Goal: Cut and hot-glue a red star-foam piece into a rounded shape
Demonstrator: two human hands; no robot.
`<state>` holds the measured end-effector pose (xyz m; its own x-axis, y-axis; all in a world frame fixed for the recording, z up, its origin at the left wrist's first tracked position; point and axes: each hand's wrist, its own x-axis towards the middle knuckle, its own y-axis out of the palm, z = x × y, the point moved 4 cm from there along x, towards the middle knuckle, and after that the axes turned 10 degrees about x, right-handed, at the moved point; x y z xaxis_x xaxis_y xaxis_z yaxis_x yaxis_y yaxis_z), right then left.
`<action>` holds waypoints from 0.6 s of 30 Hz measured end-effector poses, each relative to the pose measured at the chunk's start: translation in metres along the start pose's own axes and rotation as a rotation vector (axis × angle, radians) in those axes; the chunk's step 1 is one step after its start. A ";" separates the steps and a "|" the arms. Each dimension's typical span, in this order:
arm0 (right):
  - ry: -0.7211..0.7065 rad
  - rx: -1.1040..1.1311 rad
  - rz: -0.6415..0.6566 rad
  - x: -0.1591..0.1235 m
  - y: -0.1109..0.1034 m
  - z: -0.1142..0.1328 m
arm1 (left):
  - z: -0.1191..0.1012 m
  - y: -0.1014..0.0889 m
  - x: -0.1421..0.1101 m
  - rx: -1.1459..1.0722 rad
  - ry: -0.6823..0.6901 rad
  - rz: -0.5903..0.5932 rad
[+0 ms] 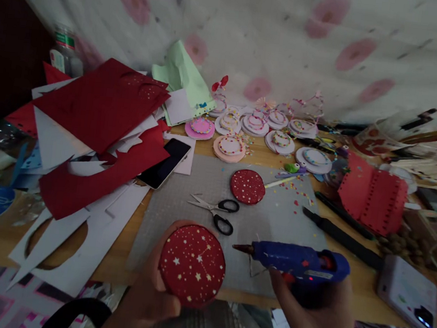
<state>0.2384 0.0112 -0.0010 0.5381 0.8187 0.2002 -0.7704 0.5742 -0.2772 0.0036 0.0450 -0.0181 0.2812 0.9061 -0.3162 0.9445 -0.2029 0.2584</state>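
My left hand [149, 288] is closed round the edge of a red fabric-covered disc [193, 264] printed with pale stars, its starry face turned up toward me. In my right hand [318, 312] is a blue hot glue gun [294, 259], its nozzle pointing left at the disc with a gap between them. Black-handled scissors [217, 211] lie with blades apart on the grey cutting mat [173, 180], just beyond the disc. Farther back on the mat rests a second red starry disc [247, 186], next to a pale stick [279, 181].
Red paper sheets [103, 103] and white offcuts pile up at left, beside a phone [166, 163]. Several small beaded hat-like ornaments [230, 147] stand at the back. On the right lie a craft knife [340, 237], a red punched piece [373, 195] and another phone [408, 291].
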 end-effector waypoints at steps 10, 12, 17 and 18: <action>0.147 -0.047 0.057 0.006 0.012 -0.018 | 0.011 -0.018 0.029 0.195 0.177 -0.164; 0.146 -0.139 0.081 0.017 0.003 -0.041 | 0.001 -0.022 0.034 0.400 0.247 -0.235; 0.039 -0.362 0.035 0.039 -0.033 -0.083 | -0.031 -0.021 0.045 0.763 0.365 -0.162; 0.012 -0.416 0.010 0.041 -0.039 -0.088 | -0.037 -0.018 0.049 0.829 0.402 -0.138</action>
<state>0.3207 0.0225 -0.0645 0.5372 0.8229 0.1851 -0.5735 0.5172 -0.6353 -0.0064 0.1068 -0.0044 0.2235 0.9710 0.0848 0.8287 -0.1435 -0.5410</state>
